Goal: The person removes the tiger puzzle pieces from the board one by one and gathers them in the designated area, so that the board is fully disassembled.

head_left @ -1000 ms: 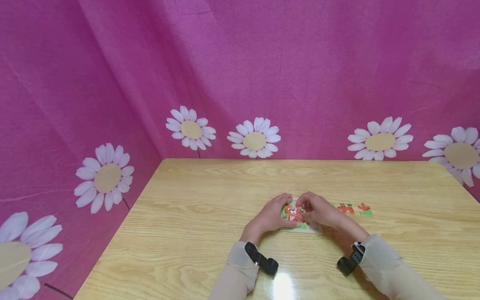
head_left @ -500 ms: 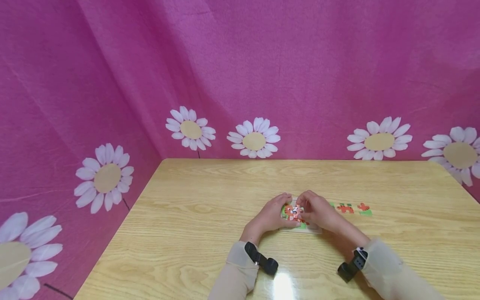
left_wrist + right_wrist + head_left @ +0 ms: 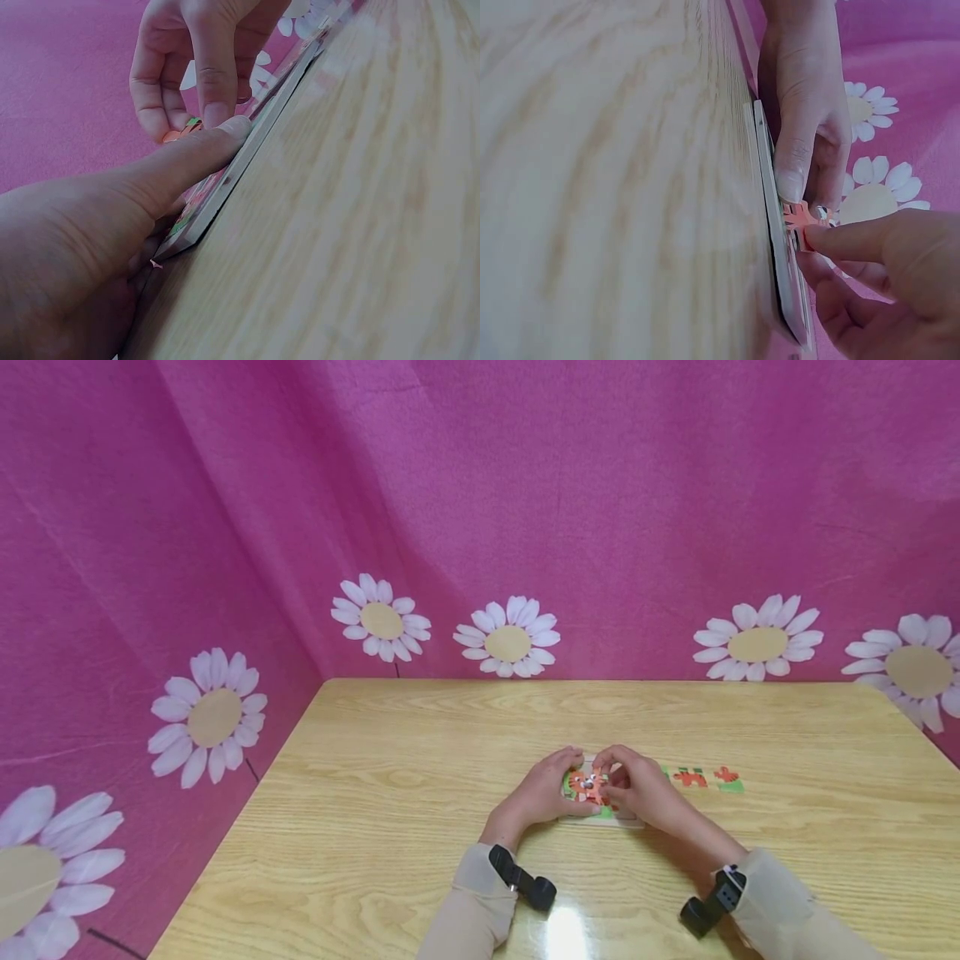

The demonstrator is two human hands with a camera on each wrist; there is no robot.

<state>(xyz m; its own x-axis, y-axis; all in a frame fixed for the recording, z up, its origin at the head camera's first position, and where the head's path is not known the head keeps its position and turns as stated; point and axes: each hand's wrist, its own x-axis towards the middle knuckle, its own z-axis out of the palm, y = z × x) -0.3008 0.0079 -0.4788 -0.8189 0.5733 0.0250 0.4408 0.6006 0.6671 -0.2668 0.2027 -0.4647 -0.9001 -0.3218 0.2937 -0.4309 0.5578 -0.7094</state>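
A small jigsaw puzzle board (image 3: 622, 821) with a pale frame lies on the table, partly hidden by both hands. My left hand (image 3: 542, 791) grips its left side, the thumb (image 3: 217, 139) lying over the near rim. My right hand (image 3: 645, 787) pinches an orange puzzle piece (image 3: 799, 217) between thumb and fingers. In the right wrist view this piece stands tilted over the board, close to the left thumb. Orange, white and green picture parts (image 3: 576, 783) show between the hands. How the piece meets its neighbours is hidden.
Right of the board lie loose orange-and-green puzzle pieces (image 3: 690, 777), one (image 3: 727, 778) farthest right. Another green bit (image 3: 664, 770) peeks out behind the right hand. A pink cloth with white daisies hangs behind the wooden table (image 3: 420, 752).
The puzzle piece in my right hand has tilted up over the board, covering part of the picture. My right wrist has shifted slightly right and nearer. The left hand has stayed still.
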